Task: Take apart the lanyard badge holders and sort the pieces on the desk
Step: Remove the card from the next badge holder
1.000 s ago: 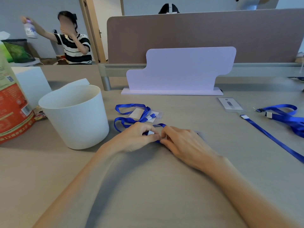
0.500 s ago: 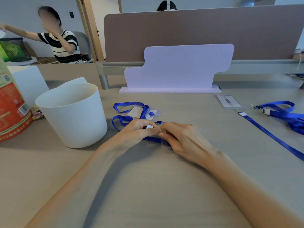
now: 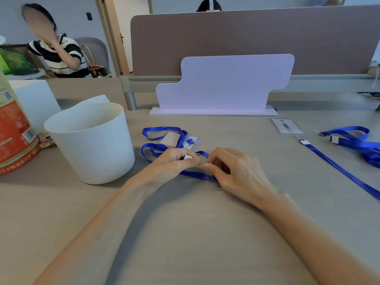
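Note:
My left hand (image 3: 174, 159) and my right hand (image 3: 236, 171) meet at the middle of the desk. Between their fingertips is a clear badge holder (image 3: 203, 161) with the white clip of a blue lanyard (image 3: 193, 174); the left fingers pinch the clip, the right fingers pinch the holder. Just behind lies a heap of blue lanyards with clear holders and cards (image 3: 170, 138). To the right lie a lone clear badge holder (image 3: 285, 126) and loose blue lanyards (image 3: 353, 142).
A white bucket (image 3: 92, 140) stands left of my hands, with a red and green package (image 3: 12, 130) at the far left. A lilac stand (image 3: 222, 85) and a brown divider (image 3: 246, 38) close the back. A person in a striped top sits beyond at the left.
My hands have stayed together over the same holder, lifting slightly, with the fingers working at the clip. The person in the background lowered the raised arm.

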{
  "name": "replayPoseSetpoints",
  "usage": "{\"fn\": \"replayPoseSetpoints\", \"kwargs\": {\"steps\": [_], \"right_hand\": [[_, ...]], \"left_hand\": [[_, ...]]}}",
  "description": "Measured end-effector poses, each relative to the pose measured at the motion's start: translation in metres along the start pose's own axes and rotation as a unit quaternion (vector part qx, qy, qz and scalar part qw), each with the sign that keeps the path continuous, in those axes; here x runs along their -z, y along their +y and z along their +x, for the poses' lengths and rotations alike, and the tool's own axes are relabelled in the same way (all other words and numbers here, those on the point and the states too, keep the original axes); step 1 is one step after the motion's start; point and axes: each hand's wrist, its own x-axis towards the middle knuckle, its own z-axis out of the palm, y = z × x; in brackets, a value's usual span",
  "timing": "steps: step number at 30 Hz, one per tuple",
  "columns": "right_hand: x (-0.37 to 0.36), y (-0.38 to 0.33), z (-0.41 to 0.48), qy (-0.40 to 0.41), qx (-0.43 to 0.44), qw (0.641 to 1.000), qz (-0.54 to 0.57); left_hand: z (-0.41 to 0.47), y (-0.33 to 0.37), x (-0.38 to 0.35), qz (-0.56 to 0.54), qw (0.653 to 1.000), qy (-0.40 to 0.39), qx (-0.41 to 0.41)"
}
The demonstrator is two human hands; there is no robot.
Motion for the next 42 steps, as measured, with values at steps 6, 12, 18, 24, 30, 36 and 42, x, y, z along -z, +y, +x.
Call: {"fn": "replayPoseSetpoints", "kwargs": {"steps": [6,12,18,24,30,36,42], "right_hand": [[0.004,0.014,-0.002,-0.082,-0.017,0.996,0.008],[0.0,0.019,-0.002,-0.065,-0.031,0.997,-0.007],[0.005,0.016,0.0,-0.004,0.044,0.992,-0.117],[0.002,0.012,0.006,0.025,0.072,0.987,-0.141],[-0.001,0.007,0.003,0.015,0.058,0.989,-0.132],[-0.001,0.005,0.004,0.017,0.055,0.99,-0.126],[-0.003,0.006,0.001,0.01,0.04,0.989,-0.139]], "left_hand": [[-0.001,0.001,0.003,-0.009,1.0,0.024,-0.011],[0.001,-0.001,0.007,0.035,0.997,0.061,-0.019],[0.0,0.003,0.003,0.088,0.99,0.111,-0.015],[0.003,0.003,0.006,0.097,0.986,0.133,-0.026],[0.002,0.002,0.004,0.095,0.988,0.115,-0.031],[0.001,0.002,0.004,0.094,0.987,0.125,-0.044],[0.002,-0.006,0.003,0.077,0.991,0.11,-0.019]]}}
